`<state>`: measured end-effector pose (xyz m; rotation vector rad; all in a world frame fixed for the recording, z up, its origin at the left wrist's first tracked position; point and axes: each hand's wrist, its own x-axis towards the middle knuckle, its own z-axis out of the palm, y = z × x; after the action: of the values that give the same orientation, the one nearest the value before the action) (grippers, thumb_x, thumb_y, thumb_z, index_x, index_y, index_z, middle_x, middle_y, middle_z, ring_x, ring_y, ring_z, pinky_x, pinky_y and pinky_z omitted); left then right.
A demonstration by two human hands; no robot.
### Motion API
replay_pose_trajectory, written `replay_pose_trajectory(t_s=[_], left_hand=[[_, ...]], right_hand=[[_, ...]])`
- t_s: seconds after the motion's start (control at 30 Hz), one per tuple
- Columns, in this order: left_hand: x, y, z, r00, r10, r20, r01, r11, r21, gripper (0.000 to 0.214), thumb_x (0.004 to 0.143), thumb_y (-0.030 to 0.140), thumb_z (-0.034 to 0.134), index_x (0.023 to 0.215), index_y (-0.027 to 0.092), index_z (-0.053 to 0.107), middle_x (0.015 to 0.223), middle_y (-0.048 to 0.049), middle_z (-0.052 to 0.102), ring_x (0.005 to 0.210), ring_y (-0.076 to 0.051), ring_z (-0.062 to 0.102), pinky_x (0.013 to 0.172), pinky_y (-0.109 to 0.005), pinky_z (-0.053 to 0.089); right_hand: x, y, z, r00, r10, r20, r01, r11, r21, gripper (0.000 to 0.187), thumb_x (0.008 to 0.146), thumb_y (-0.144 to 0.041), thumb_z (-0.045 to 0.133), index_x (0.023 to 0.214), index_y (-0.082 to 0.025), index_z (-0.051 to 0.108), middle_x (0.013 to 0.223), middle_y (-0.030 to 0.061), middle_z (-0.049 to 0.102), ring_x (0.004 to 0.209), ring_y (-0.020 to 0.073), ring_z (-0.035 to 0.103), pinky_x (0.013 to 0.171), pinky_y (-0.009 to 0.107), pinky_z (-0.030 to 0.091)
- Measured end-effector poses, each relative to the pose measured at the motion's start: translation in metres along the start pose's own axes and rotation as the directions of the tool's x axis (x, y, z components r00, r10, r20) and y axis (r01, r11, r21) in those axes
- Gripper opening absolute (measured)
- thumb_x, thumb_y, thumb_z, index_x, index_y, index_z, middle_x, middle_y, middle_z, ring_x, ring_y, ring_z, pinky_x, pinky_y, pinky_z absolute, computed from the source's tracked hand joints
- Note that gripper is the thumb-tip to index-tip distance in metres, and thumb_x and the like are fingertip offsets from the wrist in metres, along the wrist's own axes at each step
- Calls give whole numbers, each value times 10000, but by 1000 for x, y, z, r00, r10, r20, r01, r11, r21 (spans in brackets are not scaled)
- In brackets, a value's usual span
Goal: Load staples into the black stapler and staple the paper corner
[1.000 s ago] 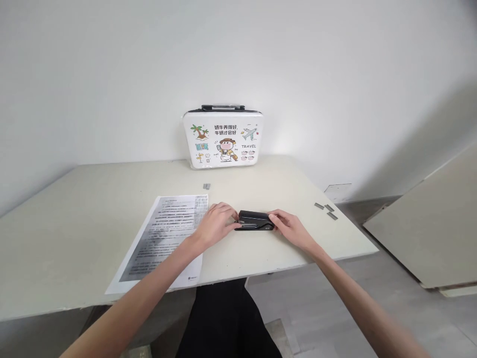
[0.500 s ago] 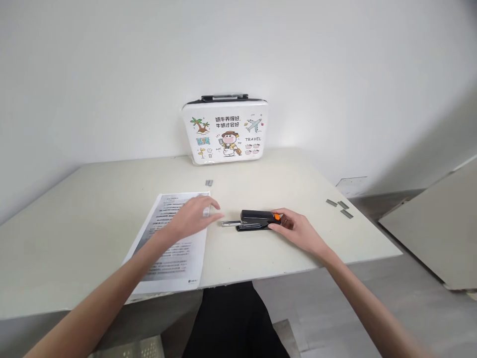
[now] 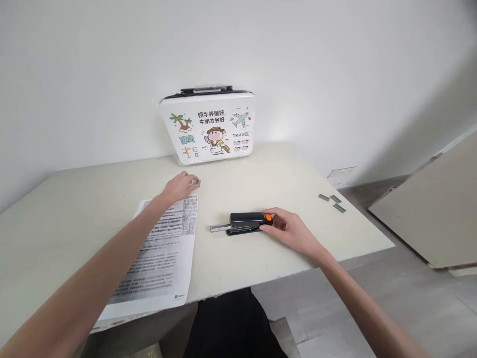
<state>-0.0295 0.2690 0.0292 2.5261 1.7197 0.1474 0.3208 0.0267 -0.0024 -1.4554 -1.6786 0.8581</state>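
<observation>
My left hand [image 3: 181, 187] is closed in a pinch on a small grey strip of staples [image 3: 198, 183] just beyond the top of the printed sheets [image 3: 182, 263]; its fingertips partly cover the strip. A black stapler [image 3: 246, 219] with an orange button lies on its base, its metal staple tray [image 3: 219, 227] sticking out of the front toward the left. Around the stapler's rear end are the thumb and fingers of my right hand [image 3: 288, 228]. The inside of the tray is too small to make out.
A white case [image 3: 212, 129] with cartoon prints and a black handle leans by the wall at the back of the table [image 3: 283, 179]. Three more staple strips [image 3: 335, 202] lie near the table's right edge. A pale panel [image 3: 428, 214] stands beyond it.
My left hand has moved forward from over the sheets to the staple strip and closed its fingers on it. My right hand stays on the stapler. The view has shifted slightly.
</observation>
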Motion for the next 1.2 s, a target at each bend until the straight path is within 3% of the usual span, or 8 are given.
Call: replay_pose_trajectory(t_s=[0.33, 0.6, 0.83, 0.93, 1.2], left_hand=[[-24, 1, 0, 997, 68, -48, -71, 996, -58, 411, 976, 516, 557, 1226, 231, 718, 1339, -106, 621, 1076, -268, 690, 941, -353, 542], [-40, 7, -5, 991, 79, -104, -90, 990, -106, 428, 988, 533, 482, 1141, 215, 724, 1281, -113, 625, 1031, -264, 694, 922, -377, 546], [-34, 12, -3, 993, 90, -71, -98, 988, -117, 524, 931, 554, 570, 1303, 210, 706, 1272, -129, 629, 1063, -287, 694, 971, -394, 536], [-27, 16, -1, 993, 111, -40, -115, 987, -108, 482, 894, 534, 626, 1246, 229, 748, 1200, -123, 661, 1063, -296, 694, 959, -385, 536], [-23, 24, -2, 988, 136, -70, -141, 988, -70, 330, 907, 425, 583, 1088, 231, 780, 1128, -118, 733, 1113, -320, 673, 1000, -417, 506]], right_hand=[[1, -1, 1, 1000, -5, -10, 5, 1000, 10, 426, 901, -559, 717, 1216, -271, 728, 878, 12, 719, 702, 175, 584, 675, 323, 525], [0, 0, 2, 1000, -12, -22, 12, 1000, 5, 469, 897, -581, 717, 1234, -255, 728, 862, 16, 716, 698, 181, 579, 686, 328, 521], [-2, -4, 2, 1000, -7, -18, 7, 1000, -5, 484, 897, -606, 707, 1228, -253, 732, 859, 20, 716, 702, 187, 582, 692, 336, 526], [-2, -4, 3, 1000, -3, -19, 3, 1000, 0, 483, 901, -602, 705, 1231, -250, 731, 863, 22, 712, 712, 189, 584, 692, 336, 520], [-1, -1, 4, 1000, -2, -19, 2, 1000, 0, 478, 896, -604, 711, 1223, -257, 732, 838, 9, 699, 704, 183, 579, 687, 335, 516]])
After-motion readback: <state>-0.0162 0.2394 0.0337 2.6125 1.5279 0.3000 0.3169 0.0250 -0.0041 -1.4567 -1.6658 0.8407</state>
